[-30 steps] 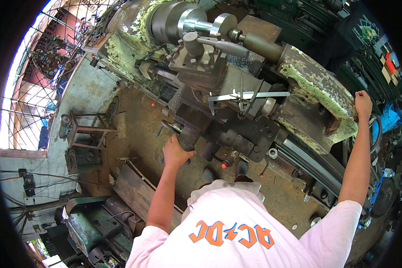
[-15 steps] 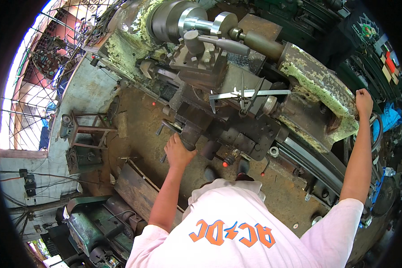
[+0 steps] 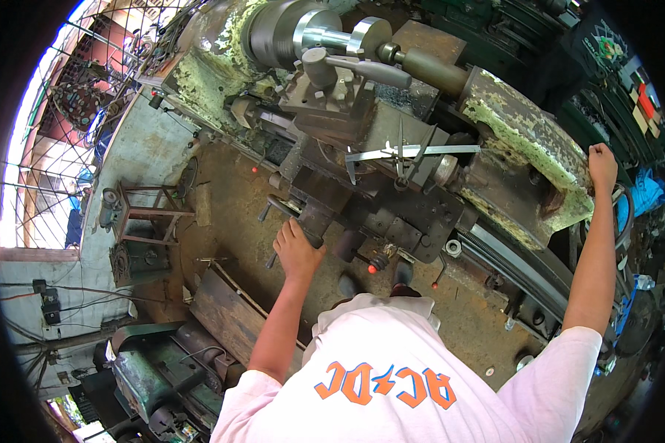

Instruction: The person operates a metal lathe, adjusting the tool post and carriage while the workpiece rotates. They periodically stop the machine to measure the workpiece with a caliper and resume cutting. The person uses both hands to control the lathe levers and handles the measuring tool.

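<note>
A metal lathe stands before me, a bright turned metal workpiece (image 3: pixel 335 40) held between its chuck (image 3: pixel 273 35) and the tailstock (image 3: pixel 521 133). My left hand (image 3: pixel 298 249) is closed over the crank handle (image 3: pixel 279 204) at the near end of the cross slide; its palm covers part of the crank. Far to the right, my right hand (image 3: pixel 603 165) has curled fingers at the outer end of the tailstock; what they grip is hidden. A caliper (image 3: pixel 451 150) and a pair of dividers (image 3: pixel 401 159) lie on the slide, near the tool post (image 3: pixel 329 100).
A red-knobbed lever (image 3: pixel 372 269) sticks out toward my feet. Behind me on the left are a wooden board (image 3: pixel 233 303) and a green machine (image 3: pixel 144 369). A metal stand (image 3: pixel 151 210) is by the left wall. Blue plastic (image 3: pixel 646 196) hangs beyond my right arm.
My left hand has shifted very slightly on the crank handle. The right hand stays at the tailstock end, and the caliper and dividers lie as before.
</note>
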Demonstrator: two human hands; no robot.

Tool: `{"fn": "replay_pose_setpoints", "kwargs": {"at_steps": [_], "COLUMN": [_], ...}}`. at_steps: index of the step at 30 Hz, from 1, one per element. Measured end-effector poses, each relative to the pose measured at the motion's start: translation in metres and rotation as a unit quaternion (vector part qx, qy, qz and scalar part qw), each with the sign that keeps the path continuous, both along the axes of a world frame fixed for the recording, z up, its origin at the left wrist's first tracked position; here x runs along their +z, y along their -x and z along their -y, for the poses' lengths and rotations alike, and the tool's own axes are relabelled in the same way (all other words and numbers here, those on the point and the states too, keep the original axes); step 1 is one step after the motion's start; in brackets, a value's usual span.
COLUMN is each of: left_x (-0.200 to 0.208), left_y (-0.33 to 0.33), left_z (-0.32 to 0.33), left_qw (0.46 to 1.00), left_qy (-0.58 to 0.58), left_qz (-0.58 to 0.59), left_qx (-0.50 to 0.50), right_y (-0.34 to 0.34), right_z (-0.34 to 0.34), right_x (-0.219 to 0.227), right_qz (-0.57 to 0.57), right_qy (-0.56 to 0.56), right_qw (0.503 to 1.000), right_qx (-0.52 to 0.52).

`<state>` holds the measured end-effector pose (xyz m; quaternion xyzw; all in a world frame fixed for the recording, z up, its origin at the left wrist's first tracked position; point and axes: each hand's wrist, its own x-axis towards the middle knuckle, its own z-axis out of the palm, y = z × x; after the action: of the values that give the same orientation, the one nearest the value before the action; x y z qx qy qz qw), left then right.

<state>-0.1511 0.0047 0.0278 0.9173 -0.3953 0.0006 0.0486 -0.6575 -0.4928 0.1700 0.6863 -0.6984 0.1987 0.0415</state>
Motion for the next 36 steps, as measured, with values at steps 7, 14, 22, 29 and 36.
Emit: {"fn": "replay_pose_setpoints", "kwargs": {"at_steps": [7,14,22,29,36], "left_x": [0.026,0.018,0.010,0.014,0.024], "left_y": [-0.038,-0.103,-0.092,-0.083,-0.072], "left_z": [0.007,0.014,0.011,0.012,0.015], "left_qw": [0.983,0.856,0.899,0.919,0.935], "left_qy": [-0.097,-0.075,-0.036,-0.054,-0.058], "left_qz": [-0.153,-0.512,-0.436,-0.390,-0.350], "left_qx": [-0.038,-0.001,-0.001,0.016,0.012], "right_y": [0.002,0.000,0.003,0.002,-0.001], "right_z": [0.003,0.002,0.005,0.005,0.002], "right_x": [-0.001,0.001,-0.001,-0.002,0.001], "right_qz": [0.025,0.014,0.019,-0.005,-0.002], "right_qy": [-0.008,-0.009,-0.010,-0.010,-0.017], "right_qw": [1.000,1.000,1.000,1.000,1.000], "right_qx": [-0.005,-0.008,-0.011,-0.013,-0.018]}}
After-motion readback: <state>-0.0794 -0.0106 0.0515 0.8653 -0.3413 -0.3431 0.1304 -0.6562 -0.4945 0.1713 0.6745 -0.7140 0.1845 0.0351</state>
